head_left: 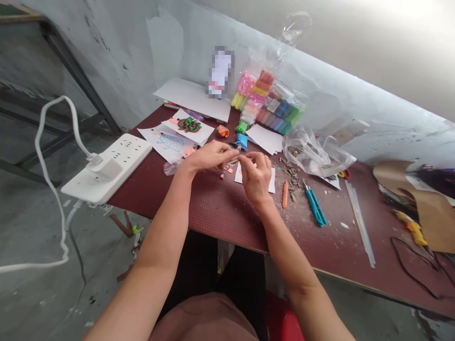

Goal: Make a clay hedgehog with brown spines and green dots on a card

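Note:
My left hand (215,155) and my right hand (256,177) meet over the table, fingers closed and fingertips close together. What they pinch is too small and partly hidden to make out; shiny clear plastic shows just beneath. Under my right hand lies a white paper card (272,182). Behind the hands is a blue clay packet (241,140), with an orange clay lump (223,131) to its left. Small pink bits (222,176) lie near my left hand. Sunflower seeds (293,175), an orange stick (285,194) and teal-handled scissors (315,206) lie to the right.
A power strip (110,166) sits at the table's left corner. Seeds with green bits (190,124) rest on paper beside a drawing (167,144). Bagged coloured clay (273,106), a phone (220,71), a plastic bag (316,154), glue sticks (360,225) and a yellow glue gun (412,227) surround the work area.

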Tool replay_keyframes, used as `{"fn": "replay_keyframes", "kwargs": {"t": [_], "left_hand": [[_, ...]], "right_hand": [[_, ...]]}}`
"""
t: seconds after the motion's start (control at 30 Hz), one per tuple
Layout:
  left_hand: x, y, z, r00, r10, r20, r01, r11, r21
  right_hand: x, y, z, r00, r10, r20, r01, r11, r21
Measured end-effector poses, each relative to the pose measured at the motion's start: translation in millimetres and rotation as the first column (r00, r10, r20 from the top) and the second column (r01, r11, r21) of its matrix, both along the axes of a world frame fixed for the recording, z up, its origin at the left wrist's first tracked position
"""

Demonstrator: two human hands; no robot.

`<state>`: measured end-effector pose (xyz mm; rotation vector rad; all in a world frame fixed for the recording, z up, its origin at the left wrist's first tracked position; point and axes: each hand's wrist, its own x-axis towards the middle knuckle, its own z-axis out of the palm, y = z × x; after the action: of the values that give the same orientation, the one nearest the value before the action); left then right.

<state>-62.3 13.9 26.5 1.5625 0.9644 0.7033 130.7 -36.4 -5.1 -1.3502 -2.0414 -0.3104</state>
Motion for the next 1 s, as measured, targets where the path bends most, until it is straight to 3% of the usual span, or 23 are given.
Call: {"fn": "replay_keyframes", "kwargs": {"t": [0.07, 0.13, 0.23, 0.3, 0.4, 0.57, 0.73, 0.87, 0.93, 1.0], "left_hand": [[1, -2, -0.5, 0.987, -0.049, 0.154, 0.064, 0.993, -0.094], [1, -3, -1.1, 0.969, -0.018, 0.245, 0.050, 0.991, -0.125], [1, -3, -0.9, 0.960, 0.032, 0.279, 0.007, 0.991, -0.137], [1, -4, 0.7, 0.962, 0.020, 0.271, 0.015, 0.992, -0.127], [0, -6, 4.8, 0.966, -0.056, 0.253, 0.078, 0.994, -0.077], [-1, -8, 7.9, 0.960, -0.169, 0.222, 0.182, 0.982, -0.041], [1, -3, 1.0, 0.963, -0.163, 0.213, 0.186, 0.978, -0.092], [3, -2, -1.3, 0.958, -0.160, 0.237, 0.187, 0.977, -0.098], [3, -2, -1.1, 0.957, -0.130, 0.261, 0.155, 0.985, -0.079], [4, -2, -1.0, 0.957, -0.093, 0.274, 0.117, 0.990, -0.075]], "right_hand": [[4, 0, 0.8, 0.993, 0.034, -0.112, -0.039, 0.999, -0.036], [6, -1, 1.1, 0.953, 0.074, -0.292, -0.111, 0.987, -0.114], [8, 0, 2.3, 0.808, 0.018, -0.589, -0.220, 0.937, -0.273], [9, 1, 4.5, 0.720, -0.039, -0.693, -0.322, 0.866, -0.383], [10, 2, 9.5, 0.653, -0.053, -0.755, -0.448, 0.777, -0.442], [11, -1, 17.9, 0.646, -0.091, -0.758, -0.448, 0.759, -0.473], [12, -3, 22.3, 0.651, -0.083, -0.754, -0.493, 0.709, -0.504], [11, -3, 22.5, 0.606, -0.090, -0.790, -0.574, 0.638, -0.513], [10, -2, 20.9, 0.551, -0.130, -0.824, -0.566, 0.667, -0.484], [10, 0, 17.9, 0.509, -0.164, -0.845, -0.511, 0.733, -0.450]]}}
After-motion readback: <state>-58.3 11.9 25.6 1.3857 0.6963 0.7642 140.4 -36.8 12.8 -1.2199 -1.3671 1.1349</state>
